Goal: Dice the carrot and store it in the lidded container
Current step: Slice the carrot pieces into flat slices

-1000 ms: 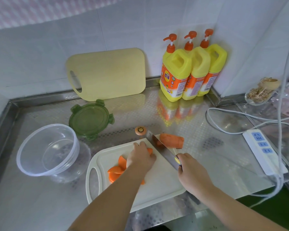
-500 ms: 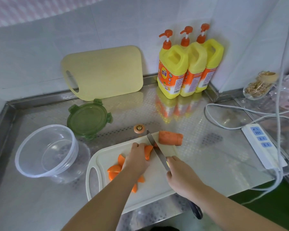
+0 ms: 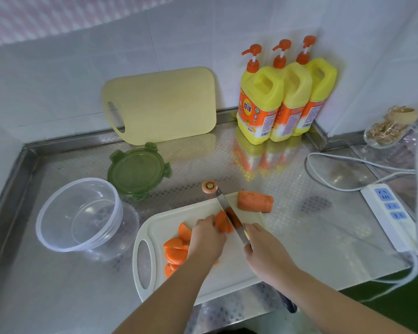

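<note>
On the white cutting board (image 3: 229, 278) my left hand (image 3: 206, 239) presses down a carrot piece (image 3: 222, 222). My right hand (image 3: 263, 251) grips a knife (image 3: 227, 210) whose blade stands in that piece, tip pointing away. Several cut carrot slices (image 3: 176, 249) lie left of my left hand. A whole carrot chunk (image 3: 255, 201) rests at the board's far right corner, and the carrot top (image 3: 209, 186) lies on the counter beyond. The clear round container (image 3: 77, 213) stands to the left, its green lid (image 3: 139, 171) behind it.
A yellow cutting board (image 3: 159, 104) leans on the back wall. Three yellow pump bottles (image 3: 282, 97) stand in the corner. A white power strip (image 3: 391, 215) with cables lies at right, near a glass dish (image 3: 389, 128). The steel counter edge runs under my forearms.
The knife blade has shifted left from beside the carrot chunk onto the piece under my left hand, and my right hand has followed it left. The view has moved slightly.
</note>
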Motion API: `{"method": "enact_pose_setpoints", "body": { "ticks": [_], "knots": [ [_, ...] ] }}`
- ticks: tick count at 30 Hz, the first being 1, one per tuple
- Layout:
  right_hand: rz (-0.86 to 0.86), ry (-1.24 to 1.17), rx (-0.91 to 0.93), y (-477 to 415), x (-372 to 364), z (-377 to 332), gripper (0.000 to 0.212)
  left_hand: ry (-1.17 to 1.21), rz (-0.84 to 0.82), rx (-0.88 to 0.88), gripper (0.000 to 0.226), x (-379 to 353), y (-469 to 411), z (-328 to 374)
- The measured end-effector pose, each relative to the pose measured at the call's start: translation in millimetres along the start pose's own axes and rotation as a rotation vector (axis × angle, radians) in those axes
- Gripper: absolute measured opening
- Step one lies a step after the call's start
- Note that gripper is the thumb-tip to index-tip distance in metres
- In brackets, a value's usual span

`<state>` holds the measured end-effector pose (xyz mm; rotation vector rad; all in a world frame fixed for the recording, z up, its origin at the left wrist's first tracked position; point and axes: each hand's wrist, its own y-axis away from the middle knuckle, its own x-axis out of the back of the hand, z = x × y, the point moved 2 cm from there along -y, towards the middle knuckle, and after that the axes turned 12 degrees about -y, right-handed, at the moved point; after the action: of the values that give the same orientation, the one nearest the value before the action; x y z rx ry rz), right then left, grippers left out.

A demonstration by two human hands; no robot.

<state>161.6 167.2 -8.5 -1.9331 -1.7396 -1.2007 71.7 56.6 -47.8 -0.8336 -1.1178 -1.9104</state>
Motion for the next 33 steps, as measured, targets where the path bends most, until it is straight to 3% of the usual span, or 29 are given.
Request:
{"method": "enact_pose_setpoints", "body": {
  "ticks": [3,10,16,23,28,33],
  "knots": [
    [0.005,0.025,-0.012,2,1,1,0.033,0.126,0.024,0.092,0.039,5,-3,-7],
    [-0.008,0.024,-0.001,3,-5,-1,0.036,0.330,-0.004,0.179,0.023,1,-8,-6],
    [-0.016,0.036,0.020,6,-7,3,0.035,0.272,0.006,0.169,0.022,2,-11,-7],
    [-0.089,0.035,0.088,5,-10,2,0.035,0.375,-0.005,0.183,0.009,5,-8,-11],
    [-0.128,0.037,0.142,-2,-4,-1,0.034,0.430,-0.001,0.224,0.018,8,-6,-16],
    [-0.044,0.072,0.091,-1,4,1,0.032,0.452,-0.005,0.242,0.011,4,-9,-19]
  ]
}}
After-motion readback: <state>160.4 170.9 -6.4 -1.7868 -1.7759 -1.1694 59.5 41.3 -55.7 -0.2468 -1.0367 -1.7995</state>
